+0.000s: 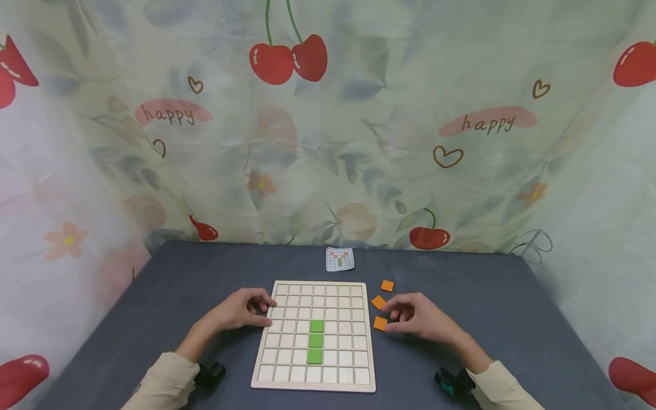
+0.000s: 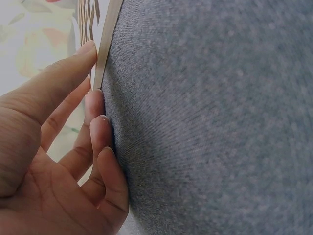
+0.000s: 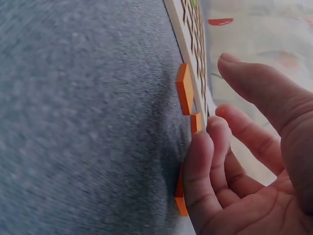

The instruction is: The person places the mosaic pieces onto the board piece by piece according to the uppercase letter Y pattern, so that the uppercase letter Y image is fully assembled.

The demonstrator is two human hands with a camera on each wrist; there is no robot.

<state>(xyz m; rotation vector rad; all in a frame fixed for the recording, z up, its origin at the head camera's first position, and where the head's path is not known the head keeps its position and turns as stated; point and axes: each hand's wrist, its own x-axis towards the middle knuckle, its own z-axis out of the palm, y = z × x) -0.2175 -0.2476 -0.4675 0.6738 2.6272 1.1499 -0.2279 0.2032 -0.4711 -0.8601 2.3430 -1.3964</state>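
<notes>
A wooden grid board (image 1: 293, 373) lies flat on the dark table cloth, with three green square tiles (image 1: 315, 340) in one column. At its left edge is my left hand (image 1: 241, 309); thumb and fingertips rest against the rim, and the left wrist view shows the thumb tip on the board's edge (image 2: 103, 58). My right hand (image 1: 421, 318) hovers over the loose orange tiles (image 1: 380, 323) beside the board's right edge, its thumb and fingers apart with nothing between them. In the right wrist view, an orange tile (image 3: 185, 90) lies close to the board, others partly hidden behind the fingers.
Behind the board lies a small printed pattern card (image 1: 340, 259) with a green and orange grid design. A fruit-patterned curtain (image 1: 338, 142) hangs at the back and sides of the table (image 1: 461, 279). A thin cable (image 1: 534, 245) is at the back right corner.
</notes>
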